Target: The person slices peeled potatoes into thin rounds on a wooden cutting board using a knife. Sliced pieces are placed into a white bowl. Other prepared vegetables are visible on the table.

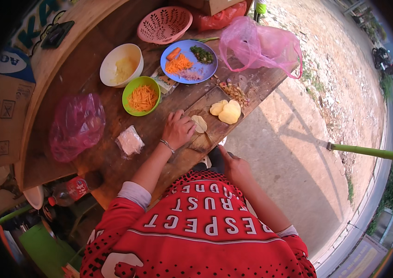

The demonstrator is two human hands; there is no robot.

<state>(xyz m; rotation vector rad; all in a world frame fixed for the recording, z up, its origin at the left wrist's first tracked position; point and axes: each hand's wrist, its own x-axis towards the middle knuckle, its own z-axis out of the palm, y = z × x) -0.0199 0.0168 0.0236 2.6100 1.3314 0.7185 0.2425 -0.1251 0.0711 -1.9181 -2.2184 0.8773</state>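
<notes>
My left hand (179,129), with a chain bracelet at the wrist, steadies a thin pale potato slice (200,124) with its fingertips on the wooden cutting board (196,144). In my right hand (237,169) is a knife (211,139); its handle is mostly hidden by the fingers. The blade reaches over the board's near edge, its tip close to the slice. Farther along the board lie more potato slices (229,112), overlapping in a small group. Vegetable peelings (234,93) are heaped just beyond them.
Left of the board stand a green bowl of carrot strips (142,98) and a white bowl (107,66). A blue plate (189,78) holds chopped vegetables. Around them are a pink basket (164,26), pink plastic bags (77,127) and a wrapped pale block (130,141). The wooden table's edge (269,87) runs along the right.
</notes>
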